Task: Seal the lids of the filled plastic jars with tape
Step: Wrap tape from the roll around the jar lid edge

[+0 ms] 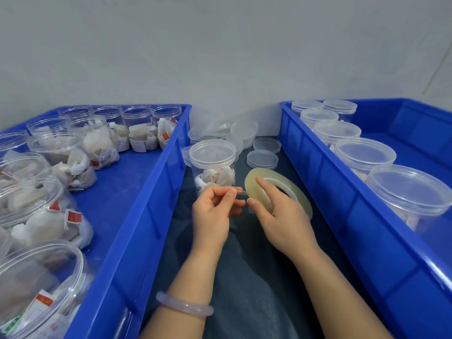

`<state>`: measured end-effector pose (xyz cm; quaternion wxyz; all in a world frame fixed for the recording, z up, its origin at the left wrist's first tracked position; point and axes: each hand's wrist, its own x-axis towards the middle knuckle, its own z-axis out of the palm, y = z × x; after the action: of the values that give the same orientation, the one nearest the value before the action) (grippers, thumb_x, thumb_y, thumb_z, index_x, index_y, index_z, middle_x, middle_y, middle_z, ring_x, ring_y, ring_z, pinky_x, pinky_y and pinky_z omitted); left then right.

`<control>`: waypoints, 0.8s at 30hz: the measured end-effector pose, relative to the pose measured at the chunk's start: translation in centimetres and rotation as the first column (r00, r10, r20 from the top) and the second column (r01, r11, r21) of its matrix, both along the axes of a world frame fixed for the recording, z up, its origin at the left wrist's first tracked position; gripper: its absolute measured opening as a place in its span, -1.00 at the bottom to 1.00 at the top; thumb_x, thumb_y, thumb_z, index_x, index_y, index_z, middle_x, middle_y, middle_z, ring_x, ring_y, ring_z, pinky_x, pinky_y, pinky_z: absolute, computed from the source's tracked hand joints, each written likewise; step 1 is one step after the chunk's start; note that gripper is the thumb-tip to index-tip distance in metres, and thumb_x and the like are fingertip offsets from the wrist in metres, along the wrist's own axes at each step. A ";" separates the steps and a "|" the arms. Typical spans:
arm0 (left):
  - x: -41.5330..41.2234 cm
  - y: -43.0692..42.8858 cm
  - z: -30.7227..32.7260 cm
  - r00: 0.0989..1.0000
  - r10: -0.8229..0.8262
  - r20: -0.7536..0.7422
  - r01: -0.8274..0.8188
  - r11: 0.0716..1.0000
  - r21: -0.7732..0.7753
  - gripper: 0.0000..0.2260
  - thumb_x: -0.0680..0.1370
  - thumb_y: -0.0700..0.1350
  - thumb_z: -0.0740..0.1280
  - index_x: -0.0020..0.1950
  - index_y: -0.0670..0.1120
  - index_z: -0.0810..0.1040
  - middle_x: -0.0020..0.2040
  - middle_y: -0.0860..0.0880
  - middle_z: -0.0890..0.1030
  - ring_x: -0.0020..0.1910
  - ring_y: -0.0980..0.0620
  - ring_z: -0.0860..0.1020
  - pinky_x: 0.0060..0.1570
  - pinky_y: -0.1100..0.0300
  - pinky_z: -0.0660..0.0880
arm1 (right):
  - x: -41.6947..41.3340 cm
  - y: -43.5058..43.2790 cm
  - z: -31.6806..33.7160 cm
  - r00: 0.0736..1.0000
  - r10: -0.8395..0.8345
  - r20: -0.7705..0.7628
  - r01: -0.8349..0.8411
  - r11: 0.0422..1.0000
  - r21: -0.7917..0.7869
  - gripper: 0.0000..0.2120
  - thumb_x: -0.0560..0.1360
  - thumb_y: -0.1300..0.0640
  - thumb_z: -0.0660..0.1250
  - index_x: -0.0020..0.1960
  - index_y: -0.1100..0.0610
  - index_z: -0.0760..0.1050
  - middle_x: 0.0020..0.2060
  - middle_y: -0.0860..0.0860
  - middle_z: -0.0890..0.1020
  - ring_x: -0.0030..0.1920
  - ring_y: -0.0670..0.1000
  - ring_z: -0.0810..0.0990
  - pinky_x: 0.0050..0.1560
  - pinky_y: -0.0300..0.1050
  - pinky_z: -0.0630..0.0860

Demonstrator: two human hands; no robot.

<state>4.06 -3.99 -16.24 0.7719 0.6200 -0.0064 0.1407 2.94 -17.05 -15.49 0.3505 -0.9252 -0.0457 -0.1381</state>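
Observation:
A roll of clear tape [254,184] is held up in the middle by my right hand [281,216], whose thumb and fingers curl round its rim. My left hand [215,211] pinches the loose tape end [241,192] pulled a short way off the roll. Just behind my hands stands a clear plastic jar [212,165] with its lid on, filled with white sachets, between the two crates.
A blue crate [146,192] on the left holds several open filled jars. A blue crate [342,196] on the right holds several lidded jars. Loose clear lids [263,159] lie behind the jar on the dark cloth surface [244,277]. A grey wall rises behind.

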 end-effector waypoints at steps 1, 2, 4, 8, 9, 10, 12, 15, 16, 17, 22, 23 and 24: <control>0.0 0.0 0.0 1.000 0.023 0.011 -0.023 1.000 0.019 -0.88 0.54 -0.31 0.31 -0.15 -0.15 0.57 -0.21 0.05 0.69 -0.35 0.13 0.62 -0.31 0.29 0.56 | 0.1 -0.1 0.0 1.000 0.010 -0.014 -0.010 1.000 -0.021 -0.50 0.57 -0.14 0.17 0.48 -0.18 0.19 0.30 -0.06 0.50 0.30 0.04 0.43 0.26 -0.03 0.32; 0.0 0.1 0.0 0.999 0.042 0.017 -0.042 0.998 0.036 -0.88 0.53 -0.31 0.33 -0.16 -0.14 0.57 -0.22 0.05 0.69 -0.37 0.15 0.60 -0.32 0.30 0.55 | 0.1 -0.2 0.0 0.999 0.023 -0.035 -0.024 0.998 -0.050 -0.50 0.58 -0.14 0.16 0.49 -0.22 0.15 0.29 -0.06 0.50 0.29 0.06 0.44 0.23 -0.05 0.32; -0.1 0.2 0.1 0.997 0.073 0.021 -0.074 0.996 0.051 -0.88 0.50 -0.31 0.37 -0.18 -0.12 0.57 -0.24 0.04 0.69 -0.41 0.16 0.57 -0.33 0.32 0.53 | 0.1 -0.4 0.1 0.994 0.060 -0.087 -0.071 0.990 -0.124 -0.50 0.59 -0.13 0.14 0.49 -0.27 0.08 0.27 -0.06 0.51 0.24 0.07 0.45 0.12 -0.12 0.29; -0.1 0.3 0.2 0.995 0.094 0.024 -0.095 0.994 0.057 -0.86 0.45 -0.29 0.44 -0.14 -0.07 0.55 -0.27 0.01 0.68 -0.43 0.15 0.56 -0.36 0.32 0.51 | 0.4 -0.5 0.8 0.977 0.149 -0.155 -0.171 0.975 -0.141 -0.52 0.61 -0.01 0.15 0.47 -0.28 0.13 0.29 -0.06 0.47 0.27 0.03 0.43 0.19 -0.11 0.31; -0.1 0.3 0.2 0.996 0.090 0.023 -0.091 0.995 0.042 -0.83 0.44 -0.30 0.44 -0.11 -0.07 0.52 -0.28 0.01 0.68 -0.44 0.14 0.55 -0.36 0.32 0.51 | 0.6 -0.4 1.2 0.974 0.169 -0.154 -0.188 0.975 -0.118 -0.56 0.60 0.04 0.17 0.43 -0.26 0.24 0.28 -0.07 0.48 0.27 0.01 0.43 0.25 -0.07 0.34; -0.1 0.3 0.2 0.996 0.087 0.028 -0.088 0.996 0.032 -0.80 0.44 -0.31 0.44 -0.09 -0.07 0.48 -0.28 0.02 0.68 -0.45 0.14 0.54 -0.36 0.32 0.51 | 0.9 -0.4 1.5 0.972 0.185 -0.143 -0.200 0.975 -0.096 -0.62 0.59 0.08 0.20 0.35 -0.22 0.36 0.25 -0.09 0.49 0.25 -0.01 0.45 0.26 -0.04 0.36; -0.3 0.2 0.4 0.993 0.104 0.060 -0.104 0.995 0.003 -0.77 0.44 -0.33 0.43 -0.08 -0.07 0.46 -0.28 0.03 0.68 -0.43 0.14 0.56 -0.36 0.33 0.50 | 1.4 -0.3 2.2 0.973 0.200 -0.117 -0.208 0.976 -0.064 -0.76 0.53 0.12 0.26 0.10 -0.18 0.51 0.15 -0.17 0.47 0.14 -0.07 0.48 0.17 -0.06 0.41; -0.5 -0.2 1.1 0.978 0.163 0.129 -0.158 0.986 -0.047 -0.78 0.45 -0.35 0.42 -0.10 -0.07 0.49 -0.23 -0.01 0.70 -0.34 0.13 0.61 -0.36 0.35 0.49 | 2.2 -0.1 3.7 0.971 0.220 -0.090 -0.223 0.974 -0.029 -0.88 0.49 0.03 0.34 -0.16 -0.19 0.49 0.04 -0.17 0.46 0.05 -0.10 0.47 0.03 -0.14 0.39; -0.6 -0.4 1.4 0.971 0.184 0.154 -0.177 0.983 -0.056 -0.79 0.45 -0.35 0.42 -0.09 -0.07 0.50 -0.20 -0.02 0.70 -0.30 0.12 0.62 -0.33 0.34 0.50 | 2.6 -0.1 4.3 0.973 0.221 -0.062 -0.223 0.975 -0.019 -0.90 0.48 -0.02 0.35 -0.19 -0.18 0.48 0.00 -0.13 0.49 0.02 -0.09 0.48 0.01 -0.13 0.41; -0.7 -0.5 1.7 0.962 0.209 0.178 -0.201 0.978 -0.064 -0.79 0.46 -0.35 0.41 -0.07 -0.07 0.51 -0.18 0.00 0.70 -0.26 0.11 0.64 -0.31 0.33 0.51 | 3.0 -0.2 5.0 0.976 0.217 -0.029 -0.217 0.976 -0.002 -0.90 0.49 -0.05 0.35 -0.20 -0.17 0.49 -0.04 -0.10 0.52 -0.04 -0.08 0.51 -0.03 -0.12 0.45; -0.5 0.4 3.0 0.843 0.426 0.328 -0.459 0.888 0.027 -0.73 0.50 -0.31 0.38 -0.05 0.07 0.49 -0.12 0.07 0.63 -0.12 0.17 0.60 -0.14 0.37 0.48 | 5.3 -1.6 7.4 0.985 0.172 -0.014 -0.172 0.985 0.020 -0.87 0.52 -0.03 0.34 -0.21 -0.07 0.52 -0.08 -0.07 0.54 -0.23 0.01 0.59 -0.17 -0.03 0.56; -0.1 0.6 3.2 0.821 0.444 0.358 -0.499 0.863 0.074 -0.71 0.50 -0.31 0.36 -0.05 0.10 0.49 -0.08 0.11 0.61 -0.08 0.19 0.57 -0.10 0.38 0.46 | 5.7 -1.7 7.4 0.984 0.178 -0.022 -0.177 0.984 0.012 -0.88 0.52 -0.01 0.35 -0.20 -0.06 0.53 -0.05 -0.06 0.53 -0.19 0.00 0.59 -0.15 -0.07 0.55; 0.3 0.7 3.4 0.804 0.456 0.382 -0.531 0.839 0.117 -0.69 0.51 -0.31 0.34 -0.05 0.14 0.49 -0.04 0.15 0.58 -0.02 0.18 0.54 -0.05 0.35 0.45 | 6.0 -1.7 7.3 0.982 0.187 -0.019 -0.187 0.982 0.013 -0.90 0.51 0.00 0.36 -0.18 -0.06 0.55 -0.03 -0.08 0.51 -0.13 -0.01 0.57 -0.14 -0.16 0.53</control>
<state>4.35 -3.34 -12.87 0.6224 0.6470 0.0079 0.4405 8.91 -18.79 -8.18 0.3675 -0.9163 -0.1279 -0.0953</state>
